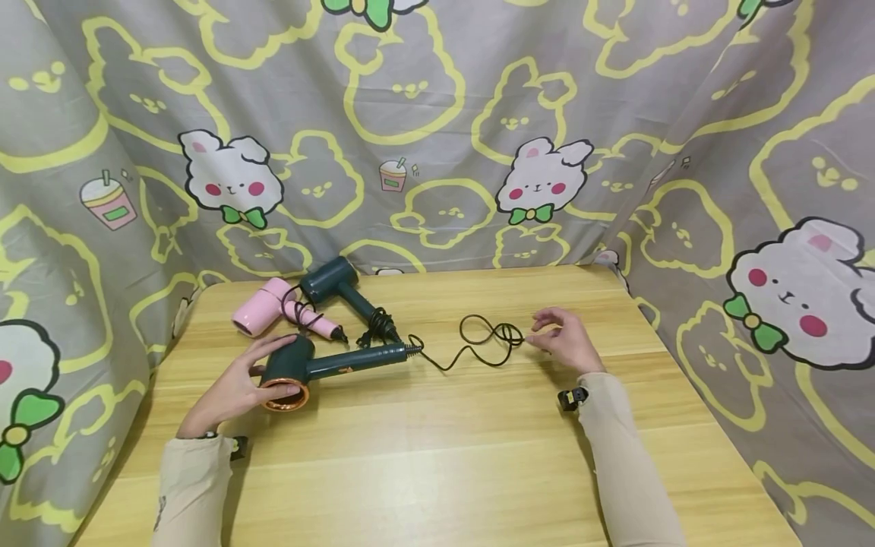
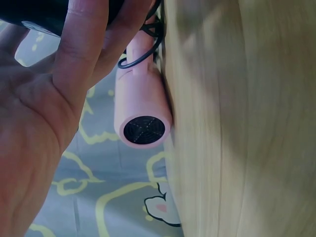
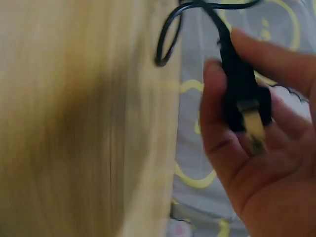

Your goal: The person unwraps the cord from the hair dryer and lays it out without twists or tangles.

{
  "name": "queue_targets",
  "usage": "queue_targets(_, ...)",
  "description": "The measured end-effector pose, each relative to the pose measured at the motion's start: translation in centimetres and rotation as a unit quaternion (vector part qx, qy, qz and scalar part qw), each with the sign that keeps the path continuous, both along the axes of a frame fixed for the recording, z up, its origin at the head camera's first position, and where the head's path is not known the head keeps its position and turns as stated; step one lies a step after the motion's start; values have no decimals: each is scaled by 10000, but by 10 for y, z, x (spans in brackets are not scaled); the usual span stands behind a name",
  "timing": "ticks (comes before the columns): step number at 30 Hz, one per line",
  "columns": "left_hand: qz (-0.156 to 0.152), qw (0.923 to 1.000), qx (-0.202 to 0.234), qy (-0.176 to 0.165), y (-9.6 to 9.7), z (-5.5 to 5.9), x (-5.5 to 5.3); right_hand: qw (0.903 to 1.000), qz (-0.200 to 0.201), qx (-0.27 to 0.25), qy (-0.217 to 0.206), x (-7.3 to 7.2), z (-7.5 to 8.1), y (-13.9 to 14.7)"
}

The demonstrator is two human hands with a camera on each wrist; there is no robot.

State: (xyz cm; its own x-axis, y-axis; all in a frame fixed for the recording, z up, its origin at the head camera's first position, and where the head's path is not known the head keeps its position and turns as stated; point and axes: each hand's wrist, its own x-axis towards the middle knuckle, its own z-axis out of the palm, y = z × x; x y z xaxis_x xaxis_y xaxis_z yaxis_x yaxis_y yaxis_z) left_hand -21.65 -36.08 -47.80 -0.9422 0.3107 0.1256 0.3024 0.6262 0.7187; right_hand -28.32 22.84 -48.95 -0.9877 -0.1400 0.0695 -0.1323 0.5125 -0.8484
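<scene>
My left hand [image 1: 232, 389] grips the barrel of a dark green hair dryer [image 1: 358, 360] with a copper-coloured rim, thumb at the rim and fingers over the far side. The dryer's handle points right, and its black cord [image 1: 447, 368] runs loosely looped across to my right hand [image 1: 567, 343]. In the right wrist view, thumb and fingers pinch the black plug [image 3: 239, 81] at the cord's end, its prongs toward the palm. Only a dark part of the held dryer shows at the top of the left wrist view.
Behind the held dryer lie a pink hair dryer [image 1: 260, 310] and a second dark green hair dryer [image 1: 330, 280], each with its cord wound round the handle. The wooden table [image 1: 424, 471] is bordered by a patterned curtain [image 1: 437, 167] at the back and sides.
</scene>
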Motion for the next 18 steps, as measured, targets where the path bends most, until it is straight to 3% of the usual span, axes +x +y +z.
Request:
queue_targets(3, -51, 10000, -18, -18, 2, 0, 0, 9934, 736, 862, 193, -2, -3, -10)
queue_targets(7, -103, 9999, -16, 32, 5, -1, -1, 9710, 1495, 1768, 603, -5, -2, -23)
queue_targets(13, -188, 9998, -36, 64, 5, -6, -1, 9542, 1663, 2148, 1251, -13, -3, -38)
queue_targets(18, -212, 9997, -48, -52, 6, -6, -2, 9455, 1820, 2453, 1129, -19, -3, -43)
